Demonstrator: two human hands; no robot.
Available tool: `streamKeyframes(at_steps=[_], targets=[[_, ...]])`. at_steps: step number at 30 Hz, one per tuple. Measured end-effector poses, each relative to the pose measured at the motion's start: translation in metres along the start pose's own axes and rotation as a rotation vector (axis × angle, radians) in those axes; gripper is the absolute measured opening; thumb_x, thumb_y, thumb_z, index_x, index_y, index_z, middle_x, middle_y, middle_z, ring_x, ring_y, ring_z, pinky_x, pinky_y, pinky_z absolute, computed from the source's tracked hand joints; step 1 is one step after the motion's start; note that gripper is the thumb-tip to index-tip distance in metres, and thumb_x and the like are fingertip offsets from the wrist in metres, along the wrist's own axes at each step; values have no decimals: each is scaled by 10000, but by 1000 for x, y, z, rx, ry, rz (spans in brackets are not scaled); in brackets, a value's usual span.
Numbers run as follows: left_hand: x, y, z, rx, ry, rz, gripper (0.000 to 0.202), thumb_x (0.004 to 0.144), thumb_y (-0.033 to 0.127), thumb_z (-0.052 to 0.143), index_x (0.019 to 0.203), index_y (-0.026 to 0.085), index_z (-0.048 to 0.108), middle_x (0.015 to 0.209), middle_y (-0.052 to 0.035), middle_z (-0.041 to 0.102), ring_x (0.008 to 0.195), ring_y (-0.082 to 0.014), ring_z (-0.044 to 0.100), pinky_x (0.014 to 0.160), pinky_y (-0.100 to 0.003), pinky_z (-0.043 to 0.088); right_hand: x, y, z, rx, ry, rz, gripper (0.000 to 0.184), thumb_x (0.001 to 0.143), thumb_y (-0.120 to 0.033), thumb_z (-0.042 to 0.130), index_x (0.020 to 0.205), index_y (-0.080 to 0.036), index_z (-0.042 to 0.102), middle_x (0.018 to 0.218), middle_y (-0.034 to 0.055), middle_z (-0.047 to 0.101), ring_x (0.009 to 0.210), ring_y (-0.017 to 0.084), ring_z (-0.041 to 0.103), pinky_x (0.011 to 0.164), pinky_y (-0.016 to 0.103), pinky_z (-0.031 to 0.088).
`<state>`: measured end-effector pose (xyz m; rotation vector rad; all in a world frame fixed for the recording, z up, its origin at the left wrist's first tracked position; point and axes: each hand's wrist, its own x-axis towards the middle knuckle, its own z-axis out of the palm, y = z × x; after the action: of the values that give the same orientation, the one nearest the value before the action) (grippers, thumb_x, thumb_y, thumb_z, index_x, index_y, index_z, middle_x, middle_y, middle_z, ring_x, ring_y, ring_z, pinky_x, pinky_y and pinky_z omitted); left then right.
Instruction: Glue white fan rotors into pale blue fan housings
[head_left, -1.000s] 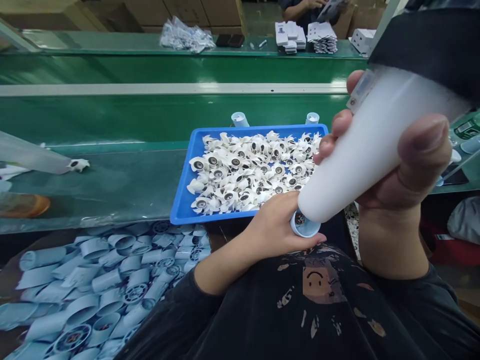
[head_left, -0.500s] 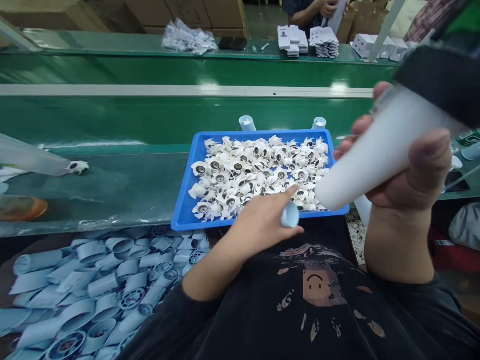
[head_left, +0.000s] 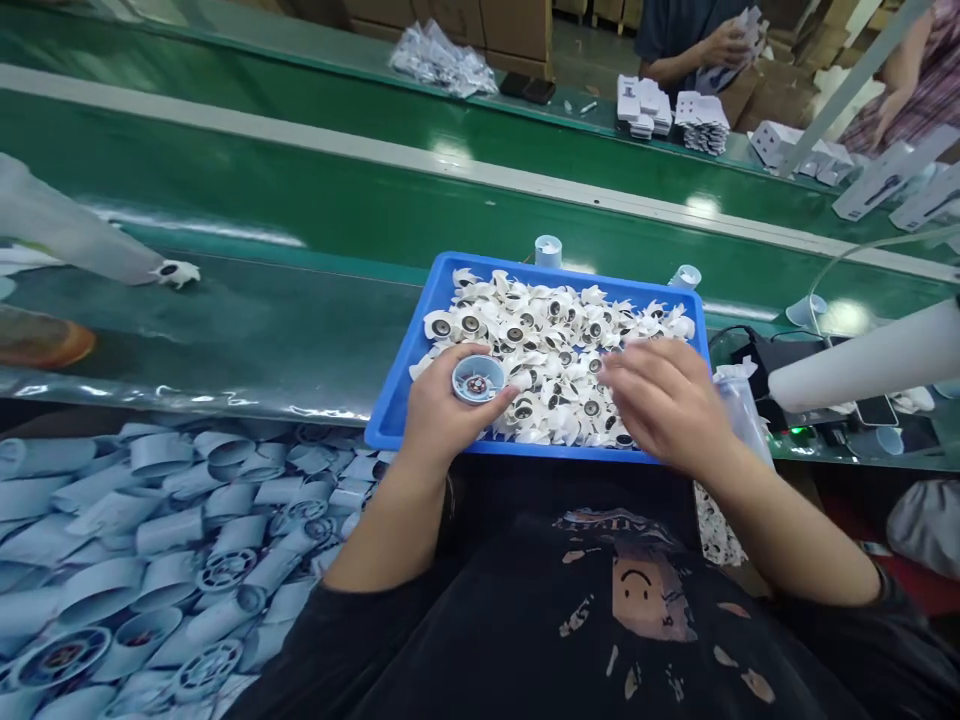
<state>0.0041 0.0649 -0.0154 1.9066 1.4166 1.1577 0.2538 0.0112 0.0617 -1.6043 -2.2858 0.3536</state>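
Note:
My left hand [head_left: 441,408] is wrapped round a light-blue plastic cup-shaped housing [head_left: 466,390], its open mouth up; wires and a coppery part show inside. My right hand [head_left: 664,405] hovers over the right part of a blue tray [head_left: 390,400], fingers stretched to the left and slightly curved, with nothing visible in them. White fan impellers [head_left: 555,360] with dark round hubs fill the tray, just below both hands. To the right of my right hand, the white cylindrical body of a tool [head_left: 862,365] hangs at a slant.
Many light-blue housings [head_left: 172,530] lie heaped at lower left. Two more cups [head_left: 548,250] stand behind the tray. A white tube with an impeller [head_left: 178,273] on its tip juts in from the left. Across the green bench [head_left: 322,190], a co-worker [head_left: 675,55] handles something pale beside stacked white boxes [head_left: 702,122].
My right hand has let go of the white cylindrical tool and moved left over the tray. My left hand has drawn left and turned the housing mouth up. The view has tilted.

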Motion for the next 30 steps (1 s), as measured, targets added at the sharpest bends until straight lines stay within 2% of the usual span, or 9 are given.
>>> streamKeyframes(at_steps=[2, 6, 9, 13, 18, 21, 24, 27, 30], targets=[[1, 1, 0, -2, -7, 0, 446, 681, 477, 750, 1009, 204, 622, 1017, -58, 714, 914, -245, 683, 857, -384, 547, 36, 2, 17, -232, -243, -41, 418, 947, -134, 410, 1329, -219, 558, 1444, 70, 493, 1387, 291, 376, 1169, 516, 257], [2, 3, 1, -35, -46, -17, 464, 683, 480, 741, 1031, 200, 617, 1040, -68, 715, 950, -257, 680, 881, -398, 541, 76, 6, 35, -397, -583, -108, 371, 880, -27, 487, 1185, -158, 654, 1279, 108, 621, 1205, 273, 561, 1066, 449, 405], [3, 6, 1, -40, -105, -48, 474, 686, 490, 735, 1043, 201, 619, 1036, -80, 718, 939, -274, 683, 837, -420, 550, 81, 5, 35, -482, -665, -77, 275, 909, -59, 486, 1094, -143, 672, 1168, 108, 651, 1106, 240, 609, 967, 428, 479], [2, 8, 1, -32, -150, -40, 467, 685, 474, 733, 1052, 207, 625, 1057, -90, 715, 966, -293, 682, 841, -445, 551, 78, 0, 35, -523, -705, 33, 177, 945, -215, 556, 1077, -138, 646, 1091, 73, 651, 1056, 194, 612, 938, 418, 508], [2, 0, 2, -74, -153, -29, 511, 678, 467, 757, 1095, 215, 603, 1109, -94, 699, 1030, -301, 671, 894, -460, 542, 66, 0, 42, -433, -633, 159, 180, 927, -267, 597, 1033, -127, 640, 1074, 74, 642, 1020, 187, 612, 932, 414, 509], [1, -6, 4, -122, -66, -23, 607, 640, 435, 807, 1147, 217, 553, 1161, -96, 671, 1067, -285, 657, 919, -447, 538, 57, 2, 41, -283, -480, 242, 151, 911, -147, 544, 1021, -112, 642, 1072, 126, 630, 1053, 234, 600, 958, 452, 473], [-5, -3, 2, -185, 33, 22, 608, 661, 382, 802, 1168, 201, 518, 1202, -115, 646, 1109, -269, 642, 958, -434, 527, 43, 2, 33, -27, -273, 285, 265, 906, -122, 439, 1112, -114, 605, 1168, 186, 581, 1088, 270, 582, 980, 474, 438], [-18, 13, -4, -238, -74, 119, 508, 741, 365, 752, 1175, 198, 548, 1264, -133, 640, 1195, -279, 611, 1025, -447, 495, 23, 1, 27, 343, -170, 273, 346, 943, -270, 345, 1234, -159, 497, 1106, 142, 599, 887, 192, 622, 823, 374, 519], [-31, 34, -11, -212, -253, 204, 513, 745, 402, 768, 1193, 228, 588, 1238, -107, 675, 1159, -285, 637, 1019, -450, 507, 3, -1, 31, 696, -161, 239, 402, 937, -426, 273, 1150, -164, 491, 864, 82, 605, 673, 149, 588, 648, 308, 523]])
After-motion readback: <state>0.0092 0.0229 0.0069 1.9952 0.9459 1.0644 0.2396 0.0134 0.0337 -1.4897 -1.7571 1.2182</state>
